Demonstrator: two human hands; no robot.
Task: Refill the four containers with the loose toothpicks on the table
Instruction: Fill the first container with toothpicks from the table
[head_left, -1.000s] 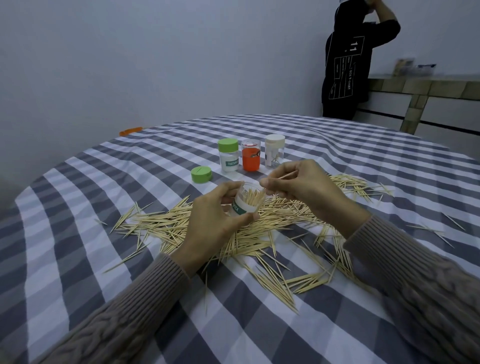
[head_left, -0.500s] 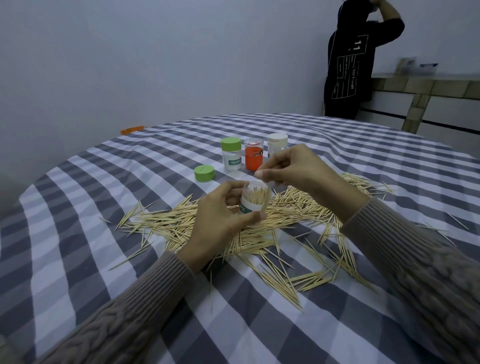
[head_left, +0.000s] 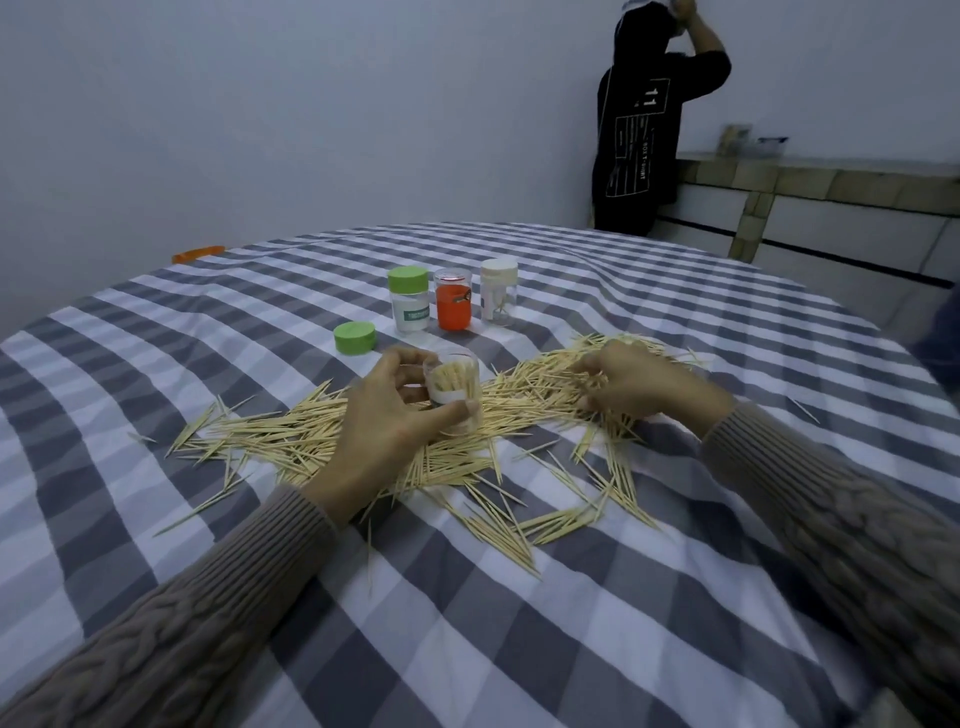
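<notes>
right hand now down on loose toothpicks; clear container part-filled

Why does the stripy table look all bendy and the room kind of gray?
Head view: the wide-angle lens curves the checked tablecloth toward the edges; dim, flat, bluish light casts only faint shadows under the loose toothpicks; no glare; the person in black looks soft.

Checked table bears loose toothpicks, three containers.

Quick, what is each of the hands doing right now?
Left hand: holds the open clear container.
Right hand: fingers curled down into the loose toothpicks, gathering some.
</notes>
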